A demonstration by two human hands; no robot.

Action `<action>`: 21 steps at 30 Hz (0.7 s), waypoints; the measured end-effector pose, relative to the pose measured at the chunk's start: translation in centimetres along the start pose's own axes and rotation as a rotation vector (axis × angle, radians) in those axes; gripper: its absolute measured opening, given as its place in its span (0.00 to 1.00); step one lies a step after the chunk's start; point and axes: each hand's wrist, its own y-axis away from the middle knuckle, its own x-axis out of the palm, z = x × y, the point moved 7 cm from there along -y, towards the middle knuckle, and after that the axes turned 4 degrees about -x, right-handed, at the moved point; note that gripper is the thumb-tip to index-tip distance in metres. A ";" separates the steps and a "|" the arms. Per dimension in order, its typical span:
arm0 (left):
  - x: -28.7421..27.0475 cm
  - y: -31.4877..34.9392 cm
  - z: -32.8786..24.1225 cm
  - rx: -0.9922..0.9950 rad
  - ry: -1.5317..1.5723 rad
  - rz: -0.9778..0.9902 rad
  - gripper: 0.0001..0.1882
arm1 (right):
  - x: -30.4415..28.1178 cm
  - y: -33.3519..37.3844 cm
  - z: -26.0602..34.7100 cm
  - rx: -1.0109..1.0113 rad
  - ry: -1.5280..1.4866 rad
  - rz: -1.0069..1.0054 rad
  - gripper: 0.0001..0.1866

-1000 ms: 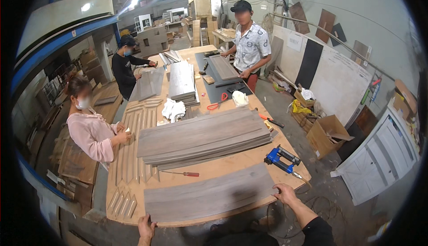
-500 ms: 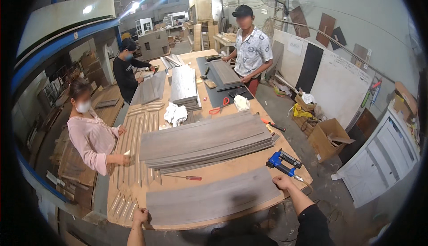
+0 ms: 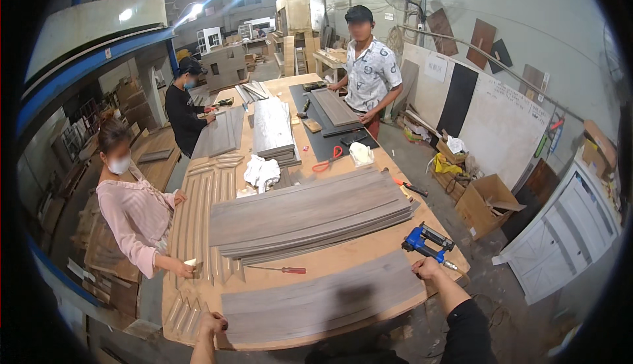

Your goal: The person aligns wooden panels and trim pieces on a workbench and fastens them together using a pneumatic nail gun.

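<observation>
A long grey wood-grain board [image 3: 323,298] lies flat along the near edge of the table. My left hand [image 3: 212,324] is closed on its left end, and at the right end my right hand [image 3: 427,270] grips the corner, fingers curled round the edge. Just beyond my right hand lies a blue nail gun [image 3: 427,242] with an air hose attached. A screwdriver [image 3: 290,270] with a red handle rests behind the board. Farther back is a stack of similar grey panels [image 3: 310,215].
Thin wooden strips [image 3: 198,225] cover the table's left side, by a person in pink [image 3: 132,206] holding a small pale piece. Another person in black [image 3: 184,113] and one in a patterned shirt [image 3: 369,74] handle panels. Red scissors [image 3: 328,159] and white cloth [image 3: 262,173] lie mid-table.
The whole view has shifted slightly, with the table now a little lower and to the right. Both my hands stay on the board's ends.
</observation>
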 end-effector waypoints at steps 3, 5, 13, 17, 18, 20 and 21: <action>0.0 0.7 -0.8 -0.008 -0.025 -0.017 0.07 | -0.1 0.2 0.2 0.016 -0.036 0.001 0.07; -0.2 1.1 -0.7 -0.087 -0.108 -0.038 0.06 | -0.2 0.6 0.7 0.017 -0.031 -0.006 0.07; -0.1 1.4 -0.9 -0.037 0.002 0.038 0.07 | -0.5 1.1 1.7 0.065 0.100 -0.023 0.05; 0.0 1.1 -0.8 -0.072 -0.145 -0.031 0.06 | 0.0 0.0 0.2 0.012 -0.004 -0.034 0.03; 0.3 1.1 -1.4 0.005 -0.106 -0.009 0.06 | 0.3 -0.4 -0.2 0.015 -0.063 -0.008 0.02; 0.1 1.0 -0.9 -0.083 -0.280 -0.078 0.06 | 0.6 -0.7 -0.6 0.011 -0.113 0.018 0.02; 0.3 0.9 -1.4 -0.009 -0.233 -0.064 0.06 | 0.6 -0.7 -0.8 0.032 -0.142 0.014 0.01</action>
